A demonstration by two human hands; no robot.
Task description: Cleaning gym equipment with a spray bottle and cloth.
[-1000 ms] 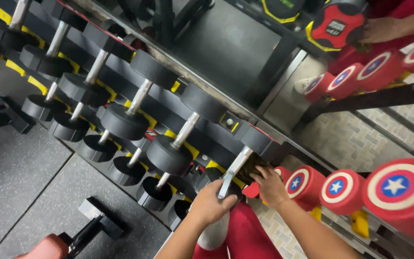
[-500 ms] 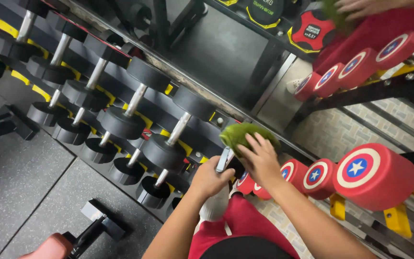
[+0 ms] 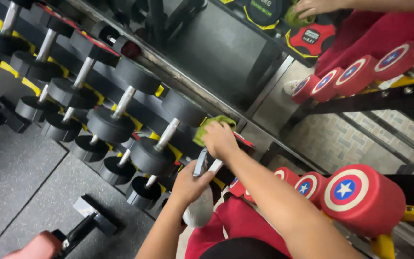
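Half a second on, the right hand [image 3: 220, 139] has slid the one green cloth [image 3: 210, 125] up onto the dumbbell [image 3: 216, 165] at the rack's [image 3: 120, 91] end, fingers pressed together on it; the left hand [image 3: 190, 182] grips that dumbbell's handle. Three red star dumbbells [image 3: 360, 199] sit right.

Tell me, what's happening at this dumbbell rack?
A person presses a green cloth with the right hand against the end of a black dumbbell on the rack. The left hand grips that dumbbell's metal handle. Red star-marked dumbbells sit to the right, and a wall mirror reflects the scene.
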